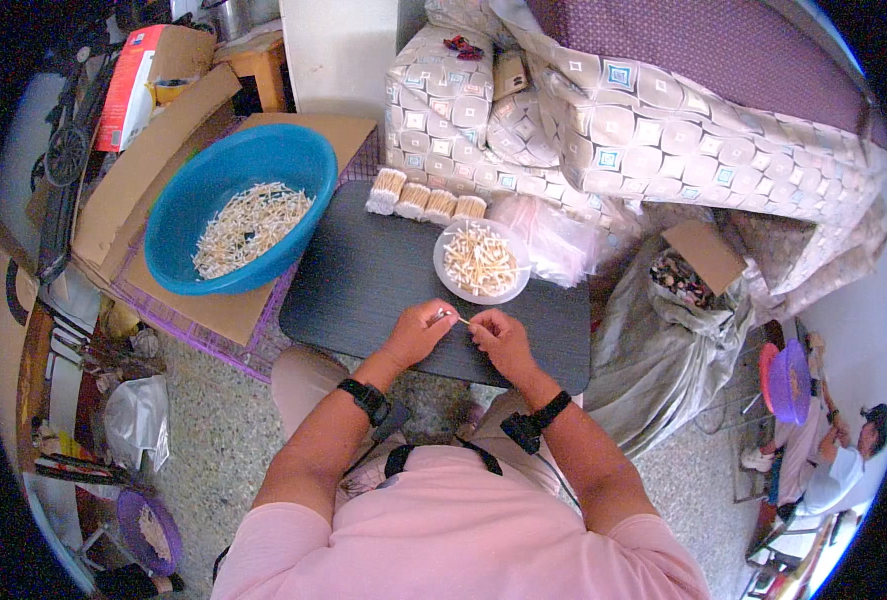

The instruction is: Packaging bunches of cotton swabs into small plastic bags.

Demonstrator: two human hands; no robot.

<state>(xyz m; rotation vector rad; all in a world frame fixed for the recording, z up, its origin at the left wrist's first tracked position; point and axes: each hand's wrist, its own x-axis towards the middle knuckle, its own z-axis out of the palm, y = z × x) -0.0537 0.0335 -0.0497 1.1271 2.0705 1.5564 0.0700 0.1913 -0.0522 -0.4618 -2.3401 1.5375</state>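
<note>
Above the near part of the dark table (364, 262), my left hand (422, 332) is closed in a pinch round the white end of a cotton swab (463, 319). My right hand (502, 345) pinches the same thin stick from the other side; whether more than one swab is there is too small to tell. Just beyond my hands stands a white bowl (513, 290) heaped with loose cotton swabs (477, 258). Behind the bowl, several bundles of cotton swabs (414, 200) sit in a row along the table's far edge.
A large blue basin (172, 215) with many loose swabs rests on cardboard (209, 313) at the left. Clear plastic bags (544, 240) lie right of the bowl. A patterned sofa (654, 130) bounds the far side, a grey sack (654, 345) the right. Another person (834, 480) sits far right.
</note>
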